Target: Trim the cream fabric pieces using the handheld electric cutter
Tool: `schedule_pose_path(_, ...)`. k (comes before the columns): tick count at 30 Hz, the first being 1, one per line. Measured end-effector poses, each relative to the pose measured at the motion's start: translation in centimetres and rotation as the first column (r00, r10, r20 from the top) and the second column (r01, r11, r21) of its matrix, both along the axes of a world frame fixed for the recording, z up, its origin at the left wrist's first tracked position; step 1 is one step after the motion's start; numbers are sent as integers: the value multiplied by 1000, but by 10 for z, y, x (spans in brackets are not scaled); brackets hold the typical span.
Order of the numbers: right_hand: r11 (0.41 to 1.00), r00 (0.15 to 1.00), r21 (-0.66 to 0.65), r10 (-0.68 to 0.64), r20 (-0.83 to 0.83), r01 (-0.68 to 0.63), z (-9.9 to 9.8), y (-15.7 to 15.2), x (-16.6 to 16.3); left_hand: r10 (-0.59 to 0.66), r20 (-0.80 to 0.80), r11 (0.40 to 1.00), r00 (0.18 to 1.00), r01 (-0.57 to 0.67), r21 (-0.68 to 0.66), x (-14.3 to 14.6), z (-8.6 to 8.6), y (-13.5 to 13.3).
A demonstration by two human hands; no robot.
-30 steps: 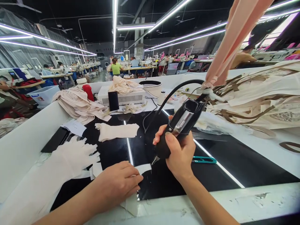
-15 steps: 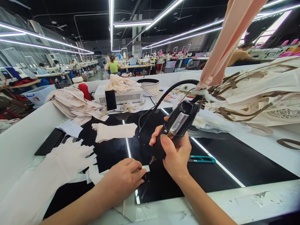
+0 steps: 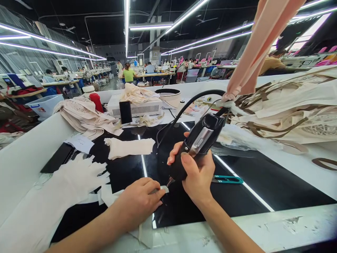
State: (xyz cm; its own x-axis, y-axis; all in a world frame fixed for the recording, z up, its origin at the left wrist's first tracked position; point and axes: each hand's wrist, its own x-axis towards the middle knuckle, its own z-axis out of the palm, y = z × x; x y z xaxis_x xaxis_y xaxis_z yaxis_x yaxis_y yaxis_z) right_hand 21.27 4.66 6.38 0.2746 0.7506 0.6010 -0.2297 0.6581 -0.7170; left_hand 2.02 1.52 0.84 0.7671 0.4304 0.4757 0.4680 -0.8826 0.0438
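Observation:
My right hand [image 3: 197,172] is wrapped round a black corded power tool [image 3: 201,135] with a pointed metal tip, its thumb on the near side. The tool slants down to the left, and its tip meets the end of a small white fabric strip [image 3: 165,189]. My left hand [image 3: 142,196] is closed over that strip and presses it on the black glossy board [image 3: 189,207]; most of the strip is hidden under the fingers. Beside my right wrist lie teal-handled thread snips [image 3: 229,179].
White fabric pieces [image 3: 71,179] are piled left of my left arm, and a folded cream piece [image 3: 129,147] lies farther back. Behind stand a vented white box [image 3: 137,108] and a phone [image 3: 125,112]. Pink cloth [image 3: 250,63] hangs above the tool; cream bags [image 3: 295,109] are heaped right.
The tool's tip has shifted slightly left onto the strip. The strip's end, square before, now looks rounded. My left hand has stayed nearly in place.

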Motion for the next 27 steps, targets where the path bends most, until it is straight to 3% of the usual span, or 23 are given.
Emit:
schedule_pose_path(14,1000,999,-2,-24,31,24,0,2,2,3,18,999,1000,-4,53,1,0,1)
schedule_pose_path(27,1000,1000,17,-6,13,5,1,-1,0,3,29,1000,1000,-4,24,-1,-4,-2)
